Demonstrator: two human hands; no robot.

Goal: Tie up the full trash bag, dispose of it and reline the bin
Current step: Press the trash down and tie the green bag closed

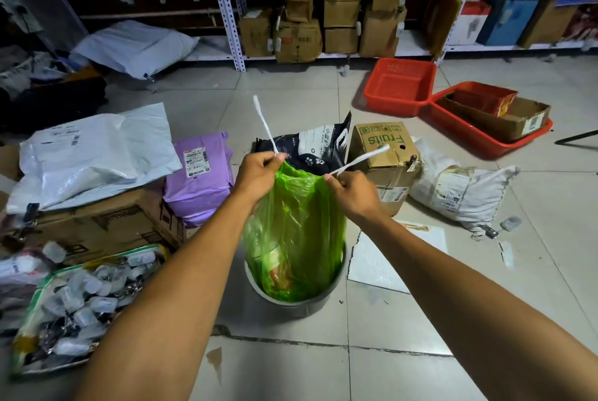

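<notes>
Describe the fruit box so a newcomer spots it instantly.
Start at the green trash bag in the grey bin mid-floor. Just beyond the right hand sits the cardboard box. Only it has green "Fruits" lettering, seen upside down.

Trash bag (296, 232): translucent green, white drawstrings (266, 123). Bin (291, 302), centre frame: grey. Parcel (202, 177), left of centre: lilac. Two trays (399, 86), upper right: red. Box (383, 154): brown, green print. Floor tiles (485, 287): pale grey.

One green trash bag (293, 232), one bin (291, 303), two white drawstrings (265, 123), two red trays (399, 86)
</notes>
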